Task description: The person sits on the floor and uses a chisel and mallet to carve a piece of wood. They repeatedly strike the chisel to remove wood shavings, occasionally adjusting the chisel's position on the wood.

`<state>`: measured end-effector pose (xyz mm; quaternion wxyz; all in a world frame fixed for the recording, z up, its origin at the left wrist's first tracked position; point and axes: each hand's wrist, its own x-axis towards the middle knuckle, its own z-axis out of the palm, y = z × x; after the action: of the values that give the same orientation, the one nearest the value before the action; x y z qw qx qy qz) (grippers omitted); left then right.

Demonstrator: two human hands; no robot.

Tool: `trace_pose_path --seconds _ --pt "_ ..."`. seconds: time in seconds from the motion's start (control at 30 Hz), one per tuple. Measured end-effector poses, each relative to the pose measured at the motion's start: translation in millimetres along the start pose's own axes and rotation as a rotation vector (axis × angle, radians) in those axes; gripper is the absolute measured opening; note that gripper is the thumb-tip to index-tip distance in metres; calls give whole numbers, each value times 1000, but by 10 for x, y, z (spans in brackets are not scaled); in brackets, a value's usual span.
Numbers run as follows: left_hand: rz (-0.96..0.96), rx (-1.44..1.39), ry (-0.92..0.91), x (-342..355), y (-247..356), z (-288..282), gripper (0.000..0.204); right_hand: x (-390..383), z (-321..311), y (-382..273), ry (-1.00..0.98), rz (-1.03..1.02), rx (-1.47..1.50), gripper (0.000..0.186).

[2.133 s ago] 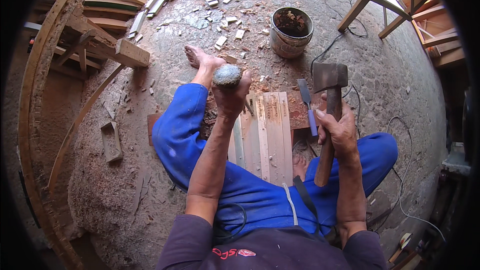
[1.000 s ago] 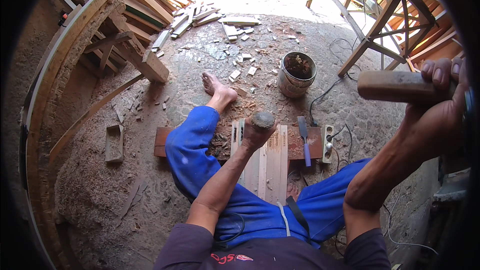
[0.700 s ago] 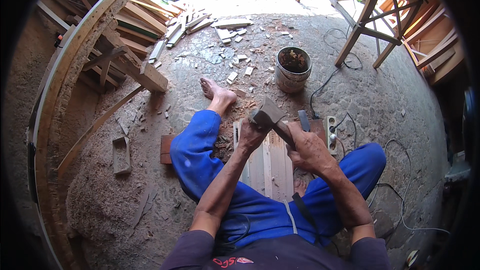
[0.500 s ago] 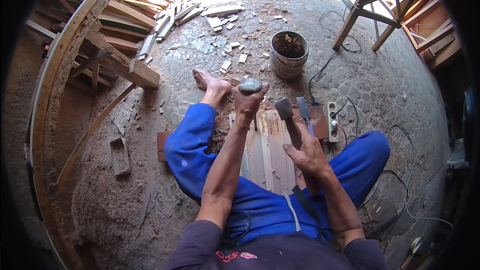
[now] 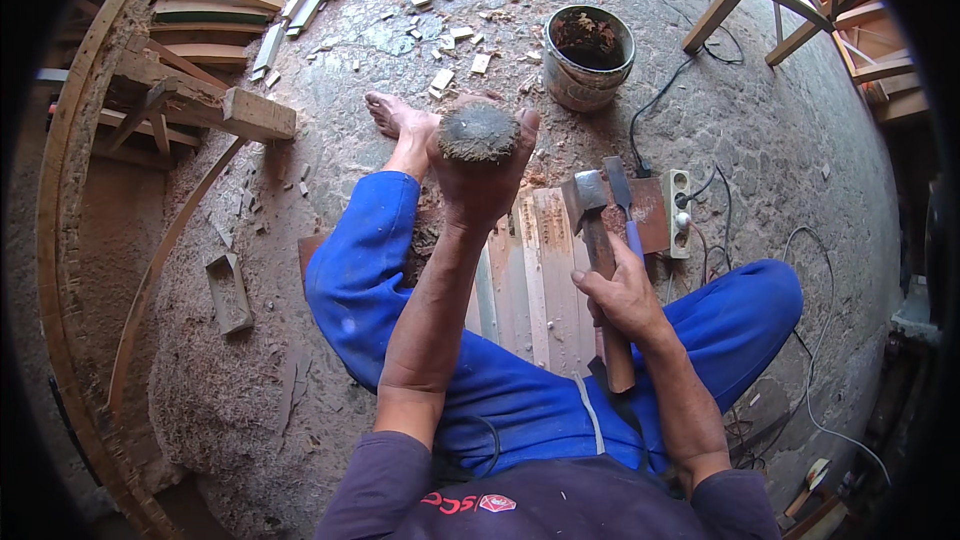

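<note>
My left hand [image 5: 475, 185] is closed upright around a tool, whose wide, round, frayed top [image 5: 477, 130] hides its lower part. My right hand [image 5: 625, 295] grips the wooden handle of a hammer [image 5: 586, 195], its dark steel head pointing away from me. Below my hands, between my legs, several pale grooved boards [image 5: 540, 300] lie on a reddish-brown plank [image 5: 310, 262]. A chisel [image 5: 615, 183] with a flat blade and purple handle rests beside the hammer, partly behind it.
A grimy bucket [image 5: 589, 80] stands ahead among offcuts and shavings. Beside the plank is a power strip [image 5: 678, 225] with cords. A curved timber frame [image 5: 90, 140] fills the left, a small tray [image 5: 228, 295] near it. A wooden trestle [image 5: 740, 0] stands at upper right.
My right hand swung the hammer high, brought it down onto the tool in my left hand, then drew it back lower right. My left hand now appears higher and larger in view.
</note>
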<state>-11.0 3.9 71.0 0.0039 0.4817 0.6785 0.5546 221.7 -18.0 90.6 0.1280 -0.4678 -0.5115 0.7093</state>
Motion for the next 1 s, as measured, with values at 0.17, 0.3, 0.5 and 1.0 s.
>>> trace_pose_path --seconds 0.17,0.3,0.5,1.0 --pt "-117 -297 0 -201 -202 84 33 14 -20 72 -13 18 12 68" --pt "-156 -350 25 -173 -342 112 27 27 -7 101 -8 18 3 61" --pt "-30 -376 85 -147 -429 132 17 -15 27 23 7 16 -14 57" --pt "-358 -767 -78 -810 -519 319 23 -94 -18 -651 142 -918 -1092 69"
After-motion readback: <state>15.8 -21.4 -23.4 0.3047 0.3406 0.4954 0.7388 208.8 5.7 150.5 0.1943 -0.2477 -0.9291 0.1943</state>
